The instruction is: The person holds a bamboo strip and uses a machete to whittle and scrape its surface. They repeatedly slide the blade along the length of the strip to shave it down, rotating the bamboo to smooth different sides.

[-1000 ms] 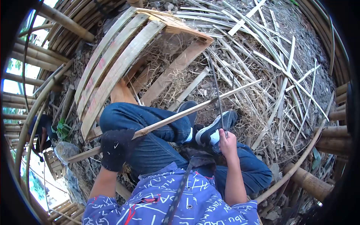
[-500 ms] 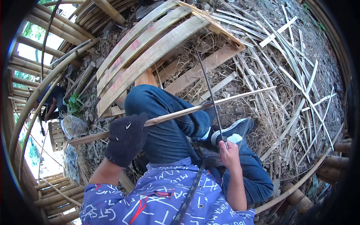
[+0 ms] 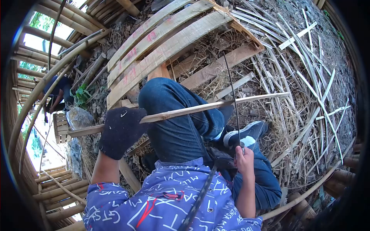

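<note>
My left hand (image 3: 121, 133), in a black glove, is wrapped round a long split bamboo strip (image 3: 185, 112) near its left end. The strip lies across in front of my bent knee and reaches to the right over the ground. In my bare right hand (image 3: 244, 160) is the handle of a long, thin-bladed knife (image 3: 230, 82), with its blade pointing away from me. That blade crosses the strip right of my knee. Pale fibres and shavings (image 3: 275, 133) lie on the ground beside my shoe.
A slatted wooden pallet (image 3: 177, 36) lies ahead of my legs. Many split bamboo strips (image 3: 322, 98) are strewn at the right. Bamboo poles (image 3: 63, 194) form a railing on the left, and another person (image 3: 59, 92) is beyond it. A plastic bag (image 3: 79, 117) sits near the left.
My gloved left hand has risen slightly with the strip, which now slants less. The knife blade stands more upright, still crossing the strip. The whole view has shifted a little.
</note>
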Tool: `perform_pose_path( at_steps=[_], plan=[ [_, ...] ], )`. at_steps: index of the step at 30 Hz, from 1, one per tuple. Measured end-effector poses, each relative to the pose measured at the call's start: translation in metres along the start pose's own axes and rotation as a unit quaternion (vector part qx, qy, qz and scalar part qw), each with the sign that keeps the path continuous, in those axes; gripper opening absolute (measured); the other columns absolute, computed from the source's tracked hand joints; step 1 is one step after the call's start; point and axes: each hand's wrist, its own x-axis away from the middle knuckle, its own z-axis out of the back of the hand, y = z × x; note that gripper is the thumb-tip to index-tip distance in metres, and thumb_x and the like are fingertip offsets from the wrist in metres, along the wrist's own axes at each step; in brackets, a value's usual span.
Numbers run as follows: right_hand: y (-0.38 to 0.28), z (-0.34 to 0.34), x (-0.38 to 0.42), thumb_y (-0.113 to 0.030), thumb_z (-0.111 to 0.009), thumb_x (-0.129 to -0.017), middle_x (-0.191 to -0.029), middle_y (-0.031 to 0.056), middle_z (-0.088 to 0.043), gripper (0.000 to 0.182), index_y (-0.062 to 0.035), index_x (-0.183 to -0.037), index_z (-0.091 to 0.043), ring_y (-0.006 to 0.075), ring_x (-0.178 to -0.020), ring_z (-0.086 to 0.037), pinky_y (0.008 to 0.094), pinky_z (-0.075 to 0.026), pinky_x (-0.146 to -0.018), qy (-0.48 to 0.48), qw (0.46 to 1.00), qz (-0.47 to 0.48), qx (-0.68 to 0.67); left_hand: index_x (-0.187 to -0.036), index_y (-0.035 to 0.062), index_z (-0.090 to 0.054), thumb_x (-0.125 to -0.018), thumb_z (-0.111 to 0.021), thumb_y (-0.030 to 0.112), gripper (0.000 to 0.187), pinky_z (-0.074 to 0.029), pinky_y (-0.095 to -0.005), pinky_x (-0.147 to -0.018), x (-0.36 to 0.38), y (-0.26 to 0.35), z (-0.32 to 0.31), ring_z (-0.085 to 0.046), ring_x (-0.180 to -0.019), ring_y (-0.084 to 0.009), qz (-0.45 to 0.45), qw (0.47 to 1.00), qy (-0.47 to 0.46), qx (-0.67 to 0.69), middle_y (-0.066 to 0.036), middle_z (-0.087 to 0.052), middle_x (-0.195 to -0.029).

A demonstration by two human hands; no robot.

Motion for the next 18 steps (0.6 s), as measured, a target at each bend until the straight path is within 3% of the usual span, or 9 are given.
perform_pose_path(
  at_steps=[3,10,13,15,18],
  plan=[
    [0.001,0.001,0.002,-0.033,-0.059,-0.095,-0.050,0.0012,-0.050,0.042,-0.0038,-0.065,-0.051,0.0095,-0.043,-0.050,0.0267,-0.037,-0.040,0.013,1.000,0.012,0.016,-0.101,0.0123,-0.064,-0.067,-0.081,0.020,0.039,-0.048,-0.0427,-0.069,-0.002,-0.002,-0.008,-0.063,-0.077,-0.0301,-0.014,0.998,-0.019,0.062,-0.005,-0.065,-0.085],
    [-0.011,-0.003,0.013,-0.038,-0.057,-0.096,-0.052,0.0004,-0.051,0.043,-0.0043,-0.069,-0.051,0.0086,-0.044,-0.051,0.0249,-0.039,-0.040,0.016,0.999,0.006,-0.027,-0.099,0.0102,-0.065,-0.069,-0.078,0.016,0.033,-0.049,-0.0426,-0.062,-0.015,0.003,-0.001,-0.064,-0.071,-0.0311,-0.038,0.998,0.008,0.051,-0.007,-0.066,-0.082],
    [-0.027,-0.008,0.022,-0.040,-0.057,-0.095,-0.052,0.0000,-0.051,0.044,-0.0046,-0.069,-0.051,0.0085,-0.044,-0.052,0.0246,-0.039,-0.040,0.019,0.998,0.007,-0.052,-0.098,0.0087,-0.064,-0.071,-0.078,0.018,0.031,-0.050,-0.0403,-0.060,-0.023,0.003,0.008,-0.065,-0.067,-0.0308,-0.026,0.998,-0.033,0.042,-0.009,-0.067,-0.080],
    [-0.033,-0.012,0.026,-0.046,-0.051,-0.097,-0.052,0.0016,-0.051,0.048,-0.0039,-0.073,-0.052,0.0088,-0.041,-0.049,0.0241,-0.038,-0.038,-0.001,0.999,0.047,-0.017,-0.097,0.0084,-0.064,-0.072,-0.078,0.018,0.030,-0.050,-0.0402,-0.059,-0.029,0.005,0.019,-0.064,-0.066,-0.0307,-0.010,0.997,-0.062,0.049,-0.009,-0.067,-0.079],
    [-0.043,-0.016,0.033,-0.048,-0.052,-0.096,-0.053,0.0013,-0.052,0.051,-0.0035,-0.072,-0.052,0.0081,-0.042,-0.050,0.0233,-0.037,-0.039,-0.019,0.994,0.108,0.001,-0.097,0.0078,-0.064,-0.073,-0.077,0.018,0.029,-0.050,-0.0401,-0.059,-0.040,0.007,0.038,-0.064,-0.066,-0.0304,0.027,0.990,-0.119,0.067,-0.009,-0.066,-0.078]
  ],
)
